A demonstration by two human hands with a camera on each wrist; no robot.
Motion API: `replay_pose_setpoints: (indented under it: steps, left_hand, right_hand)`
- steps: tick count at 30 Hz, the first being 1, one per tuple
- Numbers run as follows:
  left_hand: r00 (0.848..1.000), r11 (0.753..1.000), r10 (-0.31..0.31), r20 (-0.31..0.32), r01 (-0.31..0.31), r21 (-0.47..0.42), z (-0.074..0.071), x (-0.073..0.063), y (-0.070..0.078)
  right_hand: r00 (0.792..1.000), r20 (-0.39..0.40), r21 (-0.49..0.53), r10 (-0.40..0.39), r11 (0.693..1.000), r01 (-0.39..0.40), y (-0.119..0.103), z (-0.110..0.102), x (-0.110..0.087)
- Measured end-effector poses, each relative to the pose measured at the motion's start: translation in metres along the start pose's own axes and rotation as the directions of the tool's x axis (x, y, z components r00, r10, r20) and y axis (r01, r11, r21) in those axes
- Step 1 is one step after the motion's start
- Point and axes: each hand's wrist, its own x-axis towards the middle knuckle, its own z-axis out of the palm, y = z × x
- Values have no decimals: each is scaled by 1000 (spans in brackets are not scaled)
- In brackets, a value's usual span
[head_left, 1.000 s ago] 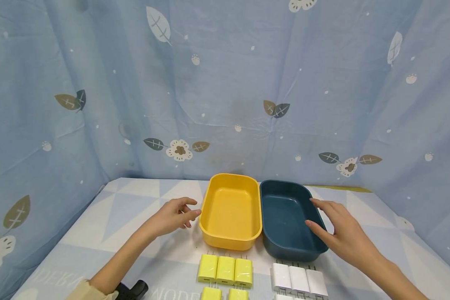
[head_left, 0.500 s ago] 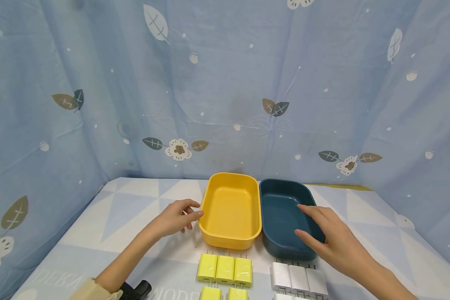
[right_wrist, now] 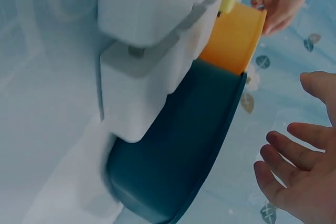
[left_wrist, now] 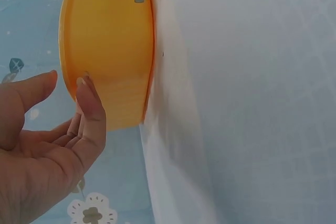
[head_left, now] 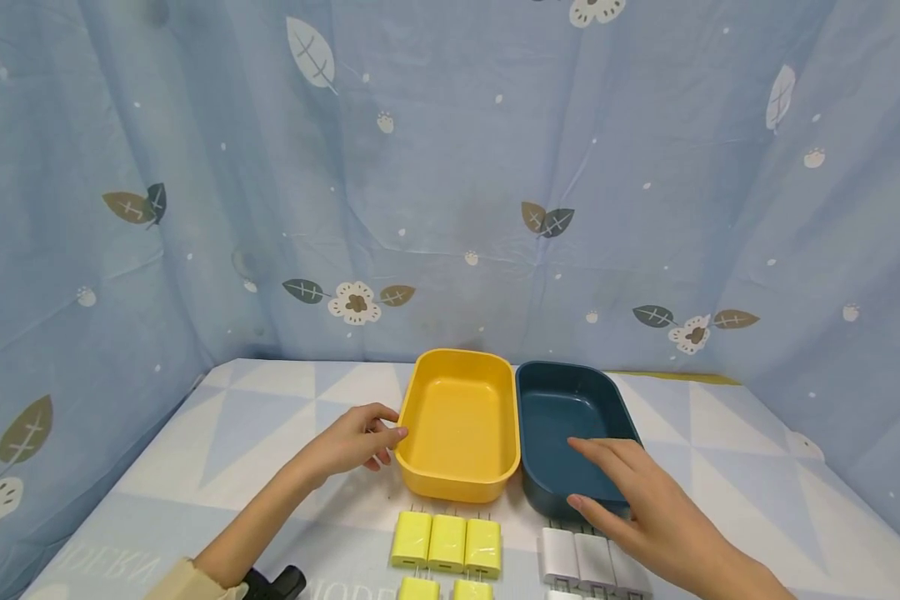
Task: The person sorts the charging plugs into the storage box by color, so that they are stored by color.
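My left hand (head_left: 356, 442) is at the left rim of a yellow plastic bin (head_left: 461, 417), thumb over the rim. In the left wrist view, its fingers (left_wrist: 90, 103) are bent beside the bin's outer wall, with a gap between thumb and fingers. My right hand (head_left: 645, 508) hovers with spread fingers over the near right part of a dark blue bin (head_left: 558, 412). Nothing lies between its fingers. Both bins stand side by side, nothing inside them. Yellow plug chargers (head_left: 446, 543) sit before the yellow bin, white plug chargers (head_left: 558, 557) before the blue one, partly under my right hand.
The patterned tablecloth (head_left: 262, 425) covers the table. A blue curtain (head_left: 450, 167) with leaves and flowers hangs behind and at both sides. A black object (head_left: 276, 583) is at my left wrist, by the lower edge of the head view.
My right hand has moved left and nearer to me, from the blue bin's right rim toward the white chargers. The left hand has edged slightly right to the yellow bin's rim.
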Motion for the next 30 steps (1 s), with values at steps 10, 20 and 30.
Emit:
replay_pose_setpoints:
  steps: [10,20,30]
  left_hand:
    - [999,997,-8,33,11,-80,-1,1,-4]
    - [996,987,23,90,-8,-163,-3,2,-7]
    - [994,974,36,99,-12,-228,-2,2,-8]
  right_hand:
    - [992,119,131,44,990,-60,-19,-3,-2]
    - [993,85,107,-83,992,74,-29,2,-2]
    - [960,271,253,-70,967,-1,-37,19,0]
